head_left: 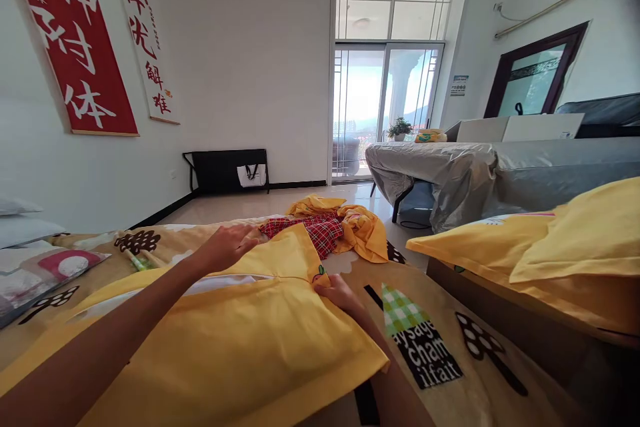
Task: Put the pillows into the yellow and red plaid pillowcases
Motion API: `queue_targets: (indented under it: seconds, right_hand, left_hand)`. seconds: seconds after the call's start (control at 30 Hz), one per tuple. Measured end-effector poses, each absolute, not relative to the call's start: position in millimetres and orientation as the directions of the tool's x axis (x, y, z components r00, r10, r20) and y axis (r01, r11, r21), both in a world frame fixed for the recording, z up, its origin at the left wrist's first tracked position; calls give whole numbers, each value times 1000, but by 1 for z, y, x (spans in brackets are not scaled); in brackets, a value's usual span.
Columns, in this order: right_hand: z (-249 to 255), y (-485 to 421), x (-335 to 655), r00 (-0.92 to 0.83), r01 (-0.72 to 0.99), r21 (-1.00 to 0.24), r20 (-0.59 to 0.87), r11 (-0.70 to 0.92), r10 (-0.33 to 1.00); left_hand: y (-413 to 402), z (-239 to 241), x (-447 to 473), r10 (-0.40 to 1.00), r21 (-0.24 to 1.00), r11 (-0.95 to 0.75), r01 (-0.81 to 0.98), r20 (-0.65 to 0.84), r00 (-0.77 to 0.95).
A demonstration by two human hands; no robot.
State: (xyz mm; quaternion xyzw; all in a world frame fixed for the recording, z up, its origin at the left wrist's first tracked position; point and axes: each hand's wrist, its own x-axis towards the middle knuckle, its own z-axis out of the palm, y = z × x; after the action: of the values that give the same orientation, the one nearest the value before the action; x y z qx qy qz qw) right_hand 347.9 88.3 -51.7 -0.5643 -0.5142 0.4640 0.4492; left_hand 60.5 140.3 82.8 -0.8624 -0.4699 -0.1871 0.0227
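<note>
A yellow pillowcase lies across the bed in front of me, with a white pillow showing through its long opening. My left hand reaches over the opening, its fingers closed at the far flap; the fingertips are partly hidden. At the right end of the opening, my right hand grips the pillowcase edge between thumb and fingers, beside a small printed fruit motif. Just beyond the pillowcase lie a red plaid cloth and a crumpled yellow cloth.
A patterned tan blanket covers the bed. Yellow pillows are stacked on a brown box-like support at right. Other pillows lie at left. Farther off are a plastic-covered table and a folded black frame against the wall.
</note>
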Motion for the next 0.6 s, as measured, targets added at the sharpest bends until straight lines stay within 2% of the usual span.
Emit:
queue_targets:
  seconds: [0.13,0.3,0.4,0.6]
  right_hand:
    - [-71,93,364,-31,137,-985,-109,-104,994]
    - [-63,79,362,-34,119,-985,-132,-127,991]
    - [-56,64,360,-30,123,-980,-162,-158,986]
    - [-65,44,371,-124,204,-933,-325,-297,937]
  left_hand:
    - [126,13,11,913,226,-404,887,31,407]
    - [117,-35,-8,931,256,-364,896,98,350]
    - [112,-37,-5,927,252,-375,892,115,357]
    - [109,-35,-11,914,264,-406,875,143,380]
